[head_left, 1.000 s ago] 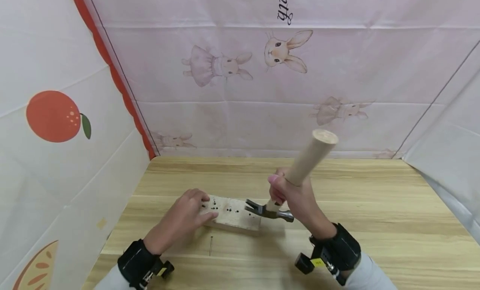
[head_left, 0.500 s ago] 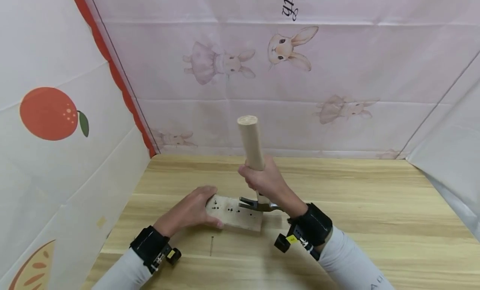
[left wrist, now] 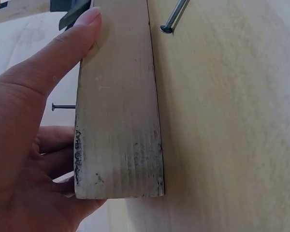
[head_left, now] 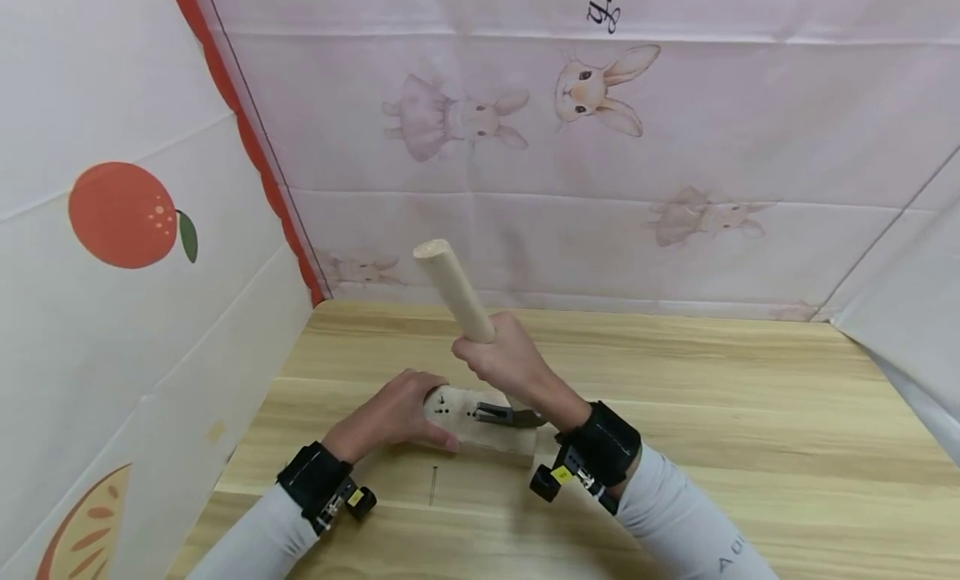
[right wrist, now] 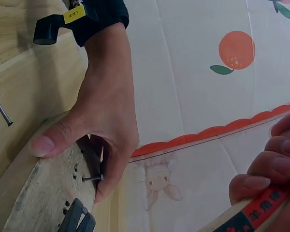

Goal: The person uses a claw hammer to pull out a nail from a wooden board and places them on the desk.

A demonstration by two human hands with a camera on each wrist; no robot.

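Note:
My left hand (head_left: 397, 409) grips the left end of a pale wooden block (head_left: 483, 437), thumb along its near side and fingers behind. Small dark holes dot the block's top. Near the held end a nail (right wrist: 92, 179) sticks out of that face, its head well clear of the wood. My right hand (head_left: 513, 359) holds a claw hammer (head_left: 453, 292) by its wooden handle, butt end up and leaning left. The hammer's claw (head_left: 498, 415) lies low over the top of the block, pointing left toward the holes. My right forearm and hand hide part of the hammer head.
One loose nail (head_left: 432, 485) lies on the wood-grain table (head_left: 675, 497), just in front of the block. A pink printed sheet (head_left: 525, 163) hangs behind the table, and a white sheet (head_left: 150, 330) with fruit prints stands on the left.
My right hand has brought the hammer left, and its handle has swung from leaning right to leaning left. The claw has come down farther over the block. My left hand keeps its hold.

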